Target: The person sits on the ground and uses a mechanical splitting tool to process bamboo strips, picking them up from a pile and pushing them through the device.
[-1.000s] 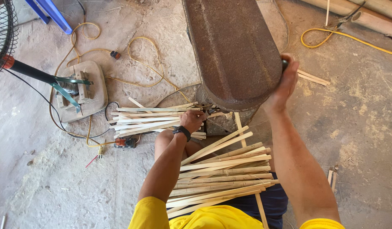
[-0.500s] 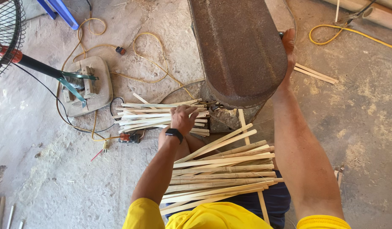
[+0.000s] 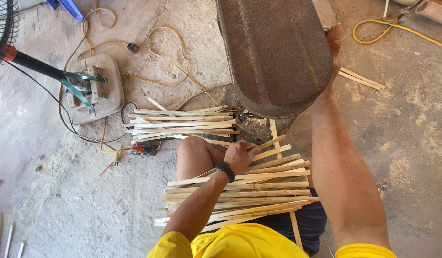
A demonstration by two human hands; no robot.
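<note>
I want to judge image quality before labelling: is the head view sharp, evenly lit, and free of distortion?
Head view: soft, even daylight, no glare; the pale split bamboo sticks on the lap and left hand look sharp; the rusty brown metal machine housing looms large and close; the right hand is partly hidden behind it.

bamboo strips (image 3: 240, 193) | pale, flat | fanned stack across lap

Left hand (image 3: 241, 155) is now back from the floor sticks (image 3: 182, 124), onto the lap sticks (image 3: 259, 188).
</note>
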